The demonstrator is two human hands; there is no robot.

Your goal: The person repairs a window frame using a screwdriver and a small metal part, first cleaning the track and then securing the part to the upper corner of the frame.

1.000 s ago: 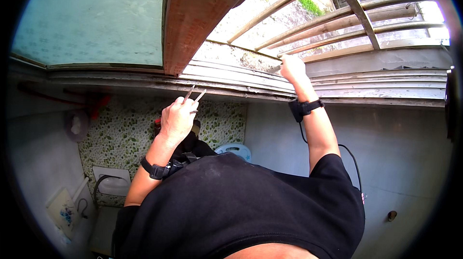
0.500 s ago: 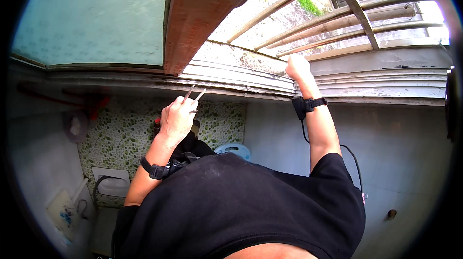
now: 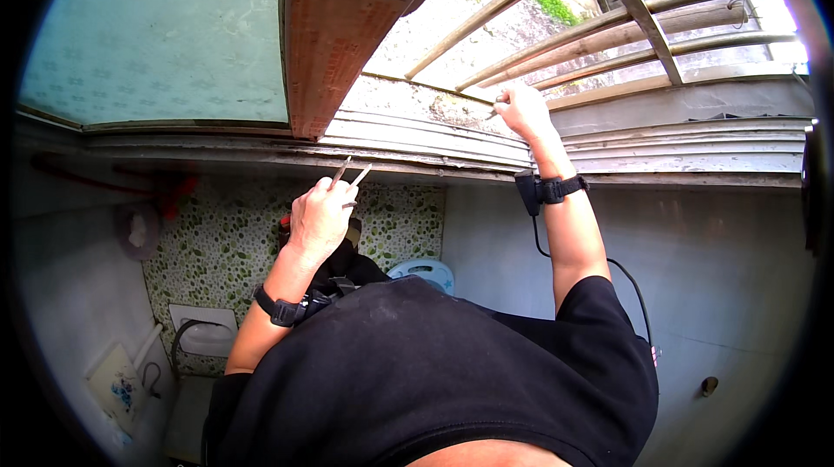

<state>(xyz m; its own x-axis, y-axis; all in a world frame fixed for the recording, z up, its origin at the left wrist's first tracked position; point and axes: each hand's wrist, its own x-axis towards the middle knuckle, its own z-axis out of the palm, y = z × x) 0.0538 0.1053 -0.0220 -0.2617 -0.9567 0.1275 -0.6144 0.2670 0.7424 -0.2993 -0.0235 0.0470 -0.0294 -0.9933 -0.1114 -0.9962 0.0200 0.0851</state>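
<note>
My left hand (image 3: pixel 320 217) is raised below the window sill and is closed around two thin pale sticks (image 3: pixel 347 176) that poke up from the fingers. My right hand (image 3: pixel 521 111) reaches up to the dirty sill ledge (image 3: pixel 417 102) just inside the slanted window bars (image 3: pixel 608 24); it pinches a small thin item that I cannot make out. Both wrists wear black straps, and a black cable hangs from the right one.
A brown wooden window frame (image 3: pixel 339 33) stands between frosted glass (image 3: pixel 156 33) on the left and the barred opening. Grey sliding tracks (image 3: pixel 434 141) run under the sill. Below are pebble-patterned tiles (image 3: pixel 217 241), a pale blue plastic object (image 3: pixel 424 271) and a white fixture (image 3: pixel 204 337).
My right hand has moved slightly left and down along the sill ledge. My left hand has stayed in place with the sticks.
</note>
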